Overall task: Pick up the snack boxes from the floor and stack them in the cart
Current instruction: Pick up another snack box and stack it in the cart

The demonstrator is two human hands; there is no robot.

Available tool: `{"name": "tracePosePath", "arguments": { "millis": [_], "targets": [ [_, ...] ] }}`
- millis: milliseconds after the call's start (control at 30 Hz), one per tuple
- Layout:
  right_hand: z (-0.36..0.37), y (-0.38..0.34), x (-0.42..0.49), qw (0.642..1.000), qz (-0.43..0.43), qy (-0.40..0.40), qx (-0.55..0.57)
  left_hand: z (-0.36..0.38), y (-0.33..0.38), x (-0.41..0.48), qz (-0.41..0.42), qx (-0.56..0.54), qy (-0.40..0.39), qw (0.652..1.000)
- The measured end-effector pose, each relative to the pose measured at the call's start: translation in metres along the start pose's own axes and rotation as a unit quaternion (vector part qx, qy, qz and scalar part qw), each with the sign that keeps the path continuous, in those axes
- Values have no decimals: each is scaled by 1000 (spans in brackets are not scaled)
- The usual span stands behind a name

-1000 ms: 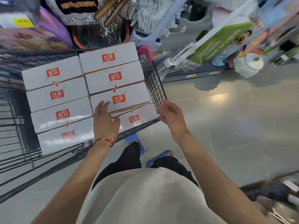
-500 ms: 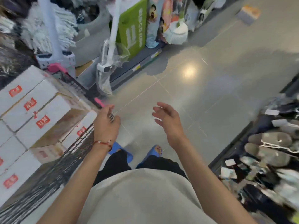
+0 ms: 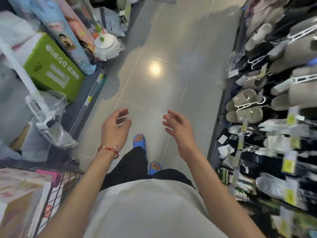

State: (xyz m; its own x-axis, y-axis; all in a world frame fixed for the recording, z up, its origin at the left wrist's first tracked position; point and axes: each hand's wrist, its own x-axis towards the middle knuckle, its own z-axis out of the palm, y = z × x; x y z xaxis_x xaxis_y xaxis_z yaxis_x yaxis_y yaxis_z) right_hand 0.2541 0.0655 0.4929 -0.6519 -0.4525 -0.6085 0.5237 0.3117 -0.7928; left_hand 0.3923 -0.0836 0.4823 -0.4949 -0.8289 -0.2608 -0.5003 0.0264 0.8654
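Note:
The wire cart (image 3: pixel 56 189) with a pink corner cap shows at the bottom left, blurred. White snack boxes with red labels (image 3: pixel 18 189) fill it; only their near end is in view. My left hand (image 3: pixel 115 129), with a red string at the wrist, hangs over the grey floor with fingers loosely curled and holds nothing. To its right, at the same height, my right hand (image 3: pixel 178 127) is also loosely curled and holds nothing. Both hands are away from the cart. No snack box on the floor is in view.
Grey tiled aisle floor (image 3: pixel 154 83) runs ahead between two shelves. At left stand a green box (image 3: pixel 51 69), a mop head (image 3: pixel 107 46) and bagged goods. Hanging slippers (image 3: pixel 245 107) and socks fill the rack at right. My feet in blue sandals (image 3: pixel 139 143) are below.
I have turned right, away from the cart, so it slid to the bottom left corner. My left hand came off the boxes and the cart rim. Both hands now hang free over the aisle.

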Motion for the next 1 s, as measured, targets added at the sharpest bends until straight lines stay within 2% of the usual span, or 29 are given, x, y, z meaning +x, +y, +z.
{"name": "tracePosePath", "arguments": {
  "millis": [267, 667, 1000],
  "targets": [
    [0, -63, 96, 999, 3, 45, 20, 49, 41, 127, 5, -6, -66, 998],
    [47, -231, 271, 992, -2, 101, 70, 78, 149, 369, 7, -3, -137, 990],
    [43, -346, 438, 990, -5, 105, 98, 143, 230, 558, -9, -23, -153, 988]
  ]
}}
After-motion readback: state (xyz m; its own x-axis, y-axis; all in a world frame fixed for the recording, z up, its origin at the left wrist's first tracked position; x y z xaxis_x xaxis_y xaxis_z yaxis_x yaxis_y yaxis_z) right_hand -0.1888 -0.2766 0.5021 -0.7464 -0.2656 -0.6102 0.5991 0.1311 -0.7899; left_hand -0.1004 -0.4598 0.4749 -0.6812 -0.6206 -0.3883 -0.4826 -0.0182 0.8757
